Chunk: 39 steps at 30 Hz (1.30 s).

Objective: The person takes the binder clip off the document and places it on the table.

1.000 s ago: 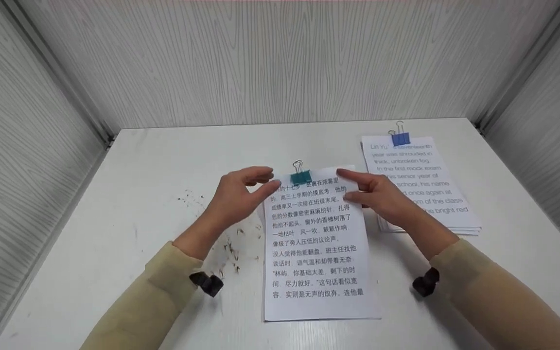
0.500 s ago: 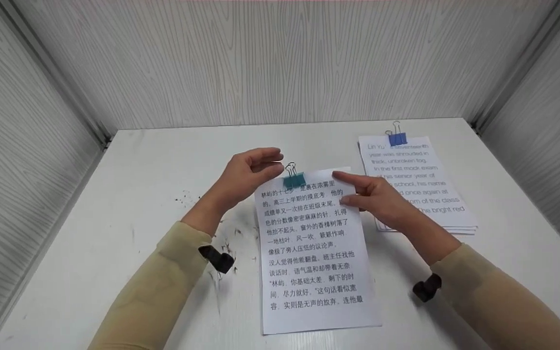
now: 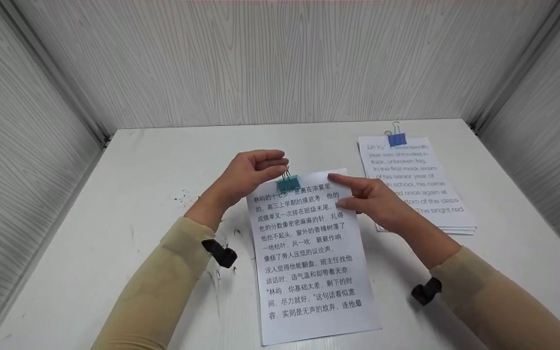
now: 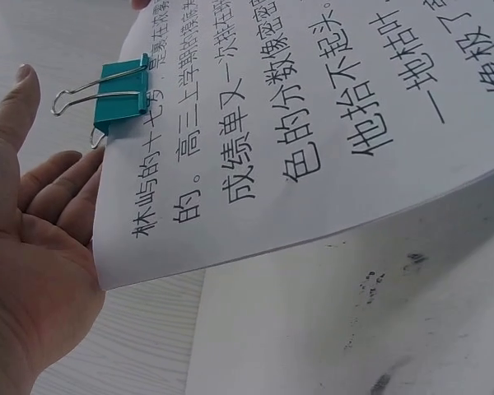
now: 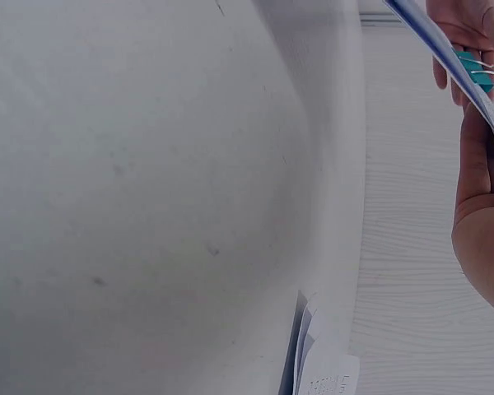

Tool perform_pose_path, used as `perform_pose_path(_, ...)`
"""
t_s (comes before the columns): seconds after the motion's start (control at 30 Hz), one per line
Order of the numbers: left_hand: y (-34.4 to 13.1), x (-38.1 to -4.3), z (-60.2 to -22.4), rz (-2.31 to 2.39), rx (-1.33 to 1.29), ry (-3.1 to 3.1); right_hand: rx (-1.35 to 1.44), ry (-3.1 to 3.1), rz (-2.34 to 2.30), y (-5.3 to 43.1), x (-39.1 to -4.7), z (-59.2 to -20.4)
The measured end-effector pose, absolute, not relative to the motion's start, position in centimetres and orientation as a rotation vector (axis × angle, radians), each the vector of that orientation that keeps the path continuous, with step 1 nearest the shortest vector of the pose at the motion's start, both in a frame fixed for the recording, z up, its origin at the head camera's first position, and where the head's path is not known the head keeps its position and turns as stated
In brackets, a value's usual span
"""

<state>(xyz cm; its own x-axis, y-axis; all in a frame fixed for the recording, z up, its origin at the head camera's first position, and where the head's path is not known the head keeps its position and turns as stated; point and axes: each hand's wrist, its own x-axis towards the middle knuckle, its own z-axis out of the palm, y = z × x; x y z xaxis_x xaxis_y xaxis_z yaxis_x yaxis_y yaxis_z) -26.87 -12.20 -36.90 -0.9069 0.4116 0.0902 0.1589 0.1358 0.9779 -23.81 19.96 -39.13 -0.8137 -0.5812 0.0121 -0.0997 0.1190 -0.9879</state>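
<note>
My right hand [image 3: 375, 199] pinches the papers [image 3: 309, 253] near their upper right corner, thumb on the printed face and the other fingers partly hidden behind. My left hand [image 3: 248, 177] is loosely spread at the upper left corner, its thumb clear of the teal clip [image 4: 119, 92] and its fingers reaching behind the sheets; whether the palm touches the corner I cannot tell. The clip bites the top edge between my hands, its wire handles pointing away from the text. The papers slant in front of me, their upper end raised above the table [image 3: 114, 218]; I cannot tell whether the bottom edge rests on it. Beyond my right hand lie the other papers [image 3: 406, 169], printed in English, under a blue clip [image 3: 397, 139]. Dark marks [image 3: 182, 198] speckle the table beside my left forearm.
</note>
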Motion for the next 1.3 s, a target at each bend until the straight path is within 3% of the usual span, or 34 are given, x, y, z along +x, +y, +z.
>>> perform_pose_path(1.3, -11.27, -27.0, -37.39, 1.872, 0.501, 2.294, -0.648, 2.041, -1.725, 19.89, -24.13, -39.67)
